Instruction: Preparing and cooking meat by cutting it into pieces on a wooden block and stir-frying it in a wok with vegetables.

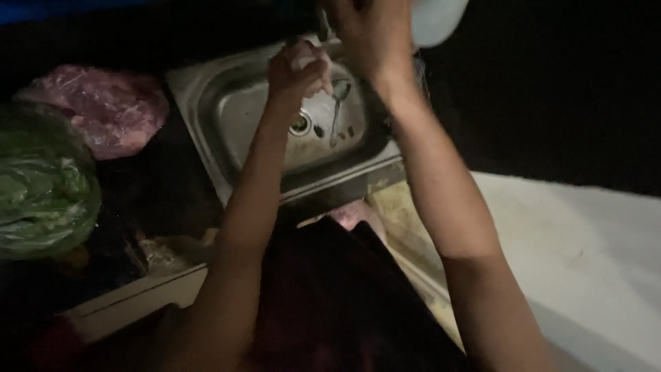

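One steel sink (227, 103), one spoon (337, 110), one white container (437, 21), two plastic-wrapped bundles (one green (41, 186), one pink (103, 103)) and two hands (left (296, 69), right (375, 31)) are counted.

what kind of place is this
Most likely a dim home kitchen: a steel sink with a spoon in it, and bagged greens and bagged meat on the dark counter.

Single head-worn camera, aimed steeply down and tilted, set close above the steel sink (227, 103) and counter (138, 200); no second view.
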